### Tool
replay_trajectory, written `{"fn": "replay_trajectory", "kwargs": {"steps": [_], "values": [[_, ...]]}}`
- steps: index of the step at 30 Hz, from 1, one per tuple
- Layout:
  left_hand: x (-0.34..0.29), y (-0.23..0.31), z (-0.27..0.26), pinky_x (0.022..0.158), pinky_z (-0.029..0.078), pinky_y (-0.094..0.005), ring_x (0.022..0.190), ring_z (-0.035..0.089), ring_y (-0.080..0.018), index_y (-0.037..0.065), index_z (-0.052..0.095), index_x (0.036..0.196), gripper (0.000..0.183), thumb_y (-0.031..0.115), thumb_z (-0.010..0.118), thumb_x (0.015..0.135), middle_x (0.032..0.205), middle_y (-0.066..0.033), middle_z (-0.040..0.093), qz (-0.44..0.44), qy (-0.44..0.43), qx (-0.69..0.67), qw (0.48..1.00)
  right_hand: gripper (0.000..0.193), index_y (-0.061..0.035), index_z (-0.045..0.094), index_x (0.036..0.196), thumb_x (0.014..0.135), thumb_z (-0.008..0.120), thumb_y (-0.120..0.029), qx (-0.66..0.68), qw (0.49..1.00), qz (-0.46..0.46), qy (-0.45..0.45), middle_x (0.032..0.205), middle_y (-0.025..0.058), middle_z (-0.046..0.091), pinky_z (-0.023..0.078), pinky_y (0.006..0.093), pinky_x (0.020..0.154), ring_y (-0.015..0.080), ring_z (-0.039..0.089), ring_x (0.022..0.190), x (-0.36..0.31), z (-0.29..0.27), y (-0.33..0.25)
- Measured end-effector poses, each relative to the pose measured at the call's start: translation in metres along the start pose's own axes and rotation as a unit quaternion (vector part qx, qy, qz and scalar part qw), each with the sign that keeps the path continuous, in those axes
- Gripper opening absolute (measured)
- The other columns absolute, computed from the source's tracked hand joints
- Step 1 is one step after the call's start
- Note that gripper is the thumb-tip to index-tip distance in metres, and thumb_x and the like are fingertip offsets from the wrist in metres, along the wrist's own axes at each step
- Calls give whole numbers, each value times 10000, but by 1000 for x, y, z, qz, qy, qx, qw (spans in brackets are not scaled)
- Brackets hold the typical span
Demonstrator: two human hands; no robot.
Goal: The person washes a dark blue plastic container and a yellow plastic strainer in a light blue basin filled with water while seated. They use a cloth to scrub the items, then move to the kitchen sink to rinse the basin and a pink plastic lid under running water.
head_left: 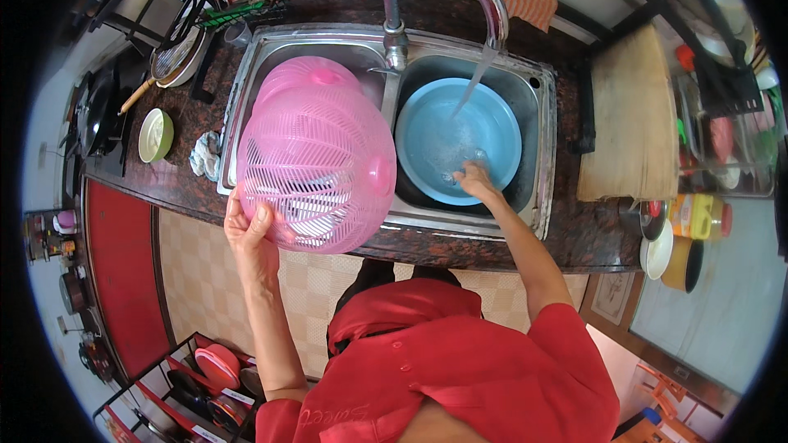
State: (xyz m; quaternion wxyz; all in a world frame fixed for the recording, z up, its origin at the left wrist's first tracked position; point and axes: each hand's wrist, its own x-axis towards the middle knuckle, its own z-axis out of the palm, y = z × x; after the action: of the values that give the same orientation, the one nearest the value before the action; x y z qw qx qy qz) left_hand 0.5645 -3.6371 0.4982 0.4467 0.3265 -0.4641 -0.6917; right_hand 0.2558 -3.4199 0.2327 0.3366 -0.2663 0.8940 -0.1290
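Note:
A pink plastic strainer basket (332, 143), round with slotted sides, hangs tilted over the left sink bowl. My left hand (250, 226) grips its near-left rim, thumb on the side facing me. Behind it, a second pink basket shape (287, 78) shows in the left sink, mostly covered. A light blue basin (410, 119) stands in the right sink bowl with water in it. My right hand (474, 179) dips into that water near the basin's near-right side. Its fingertips are under the surface and spread apart, with ripples around them; I see nothing held there.
The curved chrome faucet (396, 45) runs a stream into the basin. On the left counter are a green bowl (154, 135), a crumpled cloth (205, 154) and a wooden-handled strainer (139, 94). A wooden board (628, 115) leans at the right. An orange cloth (525, 4) hangs behind.

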Motion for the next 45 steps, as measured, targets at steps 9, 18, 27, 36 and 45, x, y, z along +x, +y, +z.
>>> {"fn": "replay_trajectory", "kwargs": {"steps": [9,18,27,36,45], "values": [[-42,-10,10,641,473,-228,658,564,-119,-14,485,1104,422,45,685,738,883,-69,612,-43,14,11,999,501,-121,359,1336,882,443,-318,-233,955,-105,-147,1422,159,231,167,545,1051,336,209,1315,17,13,-40],[-52,-25,3,612,497,-237,650,577,-128,-17,485,1109,422,48,676,740,870,-74,611,-61,45,-8,997,406,-176,460,1271,869,457,-234,-219,959,-135,-121,1441,57,237,182,501,1057,318,219,1319,37,16,6],[-41,-18,16,518,510,-248,611,578,-134,-11,489,1081,404,53,682,732,823,-75,606,-69,7,-24,997,469,-187,428,1306,853,490,-287,-175,969,-100,-146,1449,135,200,233,464,1056,360,268,1295,35,-5,4],[-38,-22,-5,603,494,-224,637,569,-112,-14,497,1099,418,50,684,731,877,-60,613,-93,14,-34,995,383,-84,508,1181,840,523,-258,-181,969,-135,-96,1245,210,430,430,466,864,374,495,1083,10,-12,-44],[-33,-29,-26,799,453,-242,856,581,-128,-10,498,1118,433,54,682,731,976,-60,610,-89,26,-41,995,371,-61,518,1172,827,535,-198,-24,987,-156,16,1195,189,476,423,458,872,373,477,1093,20,13,-83]]}}
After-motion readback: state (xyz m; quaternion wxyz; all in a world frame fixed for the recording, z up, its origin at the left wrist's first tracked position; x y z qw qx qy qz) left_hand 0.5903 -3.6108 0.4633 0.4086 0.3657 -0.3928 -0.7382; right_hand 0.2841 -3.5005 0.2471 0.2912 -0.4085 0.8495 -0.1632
